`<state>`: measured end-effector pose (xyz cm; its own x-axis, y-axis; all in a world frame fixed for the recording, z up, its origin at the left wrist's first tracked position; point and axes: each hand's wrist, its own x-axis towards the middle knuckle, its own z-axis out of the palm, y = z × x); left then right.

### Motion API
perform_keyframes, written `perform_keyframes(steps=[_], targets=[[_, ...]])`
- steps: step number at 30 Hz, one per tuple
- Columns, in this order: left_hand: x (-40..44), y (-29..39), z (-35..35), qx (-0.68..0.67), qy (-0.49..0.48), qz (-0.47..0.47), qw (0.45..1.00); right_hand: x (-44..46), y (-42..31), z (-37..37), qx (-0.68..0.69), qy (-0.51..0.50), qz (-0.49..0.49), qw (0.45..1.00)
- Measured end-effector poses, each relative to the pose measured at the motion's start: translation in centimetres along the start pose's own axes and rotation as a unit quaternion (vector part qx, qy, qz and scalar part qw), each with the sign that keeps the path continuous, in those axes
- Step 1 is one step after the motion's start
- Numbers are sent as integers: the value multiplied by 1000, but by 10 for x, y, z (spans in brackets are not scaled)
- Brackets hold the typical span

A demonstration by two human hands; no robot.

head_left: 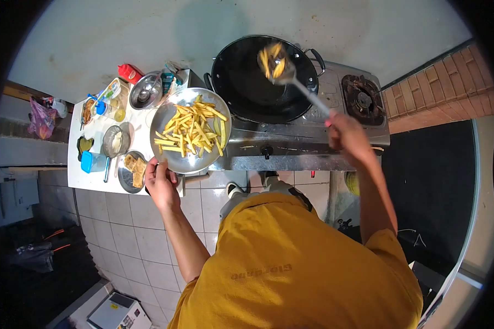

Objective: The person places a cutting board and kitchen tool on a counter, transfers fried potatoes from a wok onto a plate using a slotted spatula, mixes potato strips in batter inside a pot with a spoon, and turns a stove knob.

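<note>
The plate (163, 153) of fries (189, 129) is gripped at its near rim by the left hand (161, 185), fingers pinched on the edge, thumb position kinda hard to make out. The spoon (285, 72) is held by the handle in the right hand (343, 136), fingers closed round it, a bit blurry tbh. A few more fries are carried in its head, right over the black wok (247, 101). The wok is set on the stove (299, 134), just beside the plate. A burner (364, 100) can be seen on the wok's other side.
</note>
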<state>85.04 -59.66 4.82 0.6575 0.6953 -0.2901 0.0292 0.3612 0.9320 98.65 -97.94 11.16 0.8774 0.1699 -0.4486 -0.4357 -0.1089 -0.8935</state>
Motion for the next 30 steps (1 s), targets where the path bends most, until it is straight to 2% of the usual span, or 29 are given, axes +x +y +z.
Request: perform_keyframes(steps=[1,3,7,10,11,12,13,15,17,19,22,26,27,30], targets=[[1,-1,-1,-1,-5,2,1000,-9,-22,-2,-56,0,-64,996],[2,-4,-1,-4,-12,5,1000,-25,-56,0,26,14,-87,996],[6,-8,-1,8,-4,22,1000,-42,-72,-2,70,8,-102,992],[6,-8,1,3,-1,18,1000,-29,-43,0,31,-2,-68,997],[5,-7,2,-2,5,19,1000,-14,-14,-2,7,11,-71,997],[4,-7,3,-1,6,17,1000,-8,7,4,-1,29,-25,999],[4,-6,5,-2,9,17,1000,4,29,0,96,-31,34,994],[2,-7,3,-1,10,13,1000,10,40,3,90,-27,65,993],[5,-7,2,3,10,14,1000,5,25,5,55,22,47,997],[5,-7,4,-5,4,19,1000,-6,-6,-2,-22,57,-51,997],[5,-4,5,-13,-8,14,1000,-43,-64,-5,36,34,-111,993],[-2,1,9,-13,-17,5,1000,-68,-74,-5,90,45,-150,983],[-1,-1,9,-12,-16,5,1000,-65,-68,-5,91,45,-150,984],[1,0,11,-17,-18,-3,1000,-33,-15,0,65,27,-58,996]])
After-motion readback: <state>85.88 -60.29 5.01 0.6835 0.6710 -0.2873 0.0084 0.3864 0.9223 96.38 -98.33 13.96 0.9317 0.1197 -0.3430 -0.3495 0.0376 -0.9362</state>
